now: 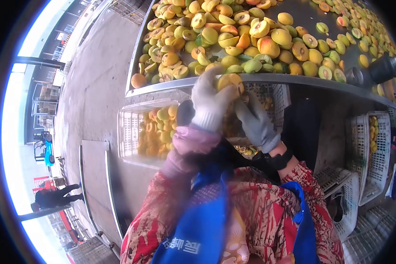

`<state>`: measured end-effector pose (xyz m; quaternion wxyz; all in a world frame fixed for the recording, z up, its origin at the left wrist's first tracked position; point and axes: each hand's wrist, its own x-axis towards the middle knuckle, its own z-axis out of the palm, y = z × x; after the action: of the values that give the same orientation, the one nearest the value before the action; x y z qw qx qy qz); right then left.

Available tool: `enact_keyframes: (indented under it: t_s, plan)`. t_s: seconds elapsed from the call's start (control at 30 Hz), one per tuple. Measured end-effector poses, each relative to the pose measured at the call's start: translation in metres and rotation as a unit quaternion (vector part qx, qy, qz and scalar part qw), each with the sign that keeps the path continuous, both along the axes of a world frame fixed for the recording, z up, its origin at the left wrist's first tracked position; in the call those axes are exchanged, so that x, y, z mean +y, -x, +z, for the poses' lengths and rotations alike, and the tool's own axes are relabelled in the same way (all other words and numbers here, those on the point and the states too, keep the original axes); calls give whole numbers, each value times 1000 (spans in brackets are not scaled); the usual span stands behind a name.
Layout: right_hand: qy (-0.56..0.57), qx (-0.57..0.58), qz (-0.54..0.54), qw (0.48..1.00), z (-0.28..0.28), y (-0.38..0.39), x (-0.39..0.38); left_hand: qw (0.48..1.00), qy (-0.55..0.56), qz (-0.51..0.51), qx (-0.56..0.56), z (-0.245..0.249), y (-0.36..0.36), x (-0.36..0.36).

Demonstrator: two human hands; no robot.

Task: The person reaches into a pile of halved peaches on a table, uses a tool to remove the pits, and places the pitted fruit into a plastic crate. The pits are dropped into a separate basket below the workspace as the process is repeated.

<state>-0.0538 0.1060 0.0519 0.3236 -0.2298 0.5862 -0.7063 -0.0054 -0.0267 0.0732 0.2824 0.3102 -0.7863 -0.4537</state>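
Both my hands wear pale gloves and meet at the near edge of a metal table [295, 79] heaped with halved and whole yellow-green fruit [229, 39]. My left hand [209, 99], slightly blurred, has its fingers closed around a yellow fruit [230, 83]. Just right of that fruit and lower is my right hand [256, 119], its fingers bent toward it; whether they hold anything is smeared by motion. Below the table edge, a white crate [130, 136] of orange-yellow fruit stands to the left, and another crate [280, 99] is partly behind my right hand.
A dark cylindrical object [383, 68] lies on the table's right side. White crates [376, 176] stand at the lower right, one with fruit inside. Far left, a person in dark clothes [55, 198] is near a blue forklift [48, 149]. A metal-edged platform [94, 185] is at left.
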Motion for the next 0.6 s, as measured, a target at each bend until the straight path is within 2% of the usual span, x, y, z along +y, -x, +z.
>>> enact_keyframes:
  t_s: [0.07,0.1,0.17,0.2,0.23,0.27,0.3,0.33,0.4,0.6]
  plan:
    - [-10,4,37,999,-4,-8,-1,959,-220,26,177,-30,-7,17]
    - [-11,-4,53,999,-8,-13,-1,959,-221,29,175,-37,-12,20]
    - [-14,-13,67,998,-20,-17,2,890,-387,66,232,-42,-18,26]
    - [-81,41,94,991,-32,-14,5,889,-390,69,231,-50,-21,25]
    - [-144,97,121,977,-38,-12,7,849,-453,72,262,-65,-22,20]
    - [-145,96,121,977,-38,-15,8,805,-511,74,293,-75,-25,15]
    - [-167,97,127,973,-38,-18,9,821,-495,51,280,-86,-29,12]
    - [-191,97,132,968,-39,-21,11,820,-497,52,279,-77,-29,17]
    - [-180,110,116,971,-37,-24,7,861,-450,66,227,-48,-27,30]
    - [-162,103,77,978,-35,-26,-1,868,-425,89,242,-54,-22,32]
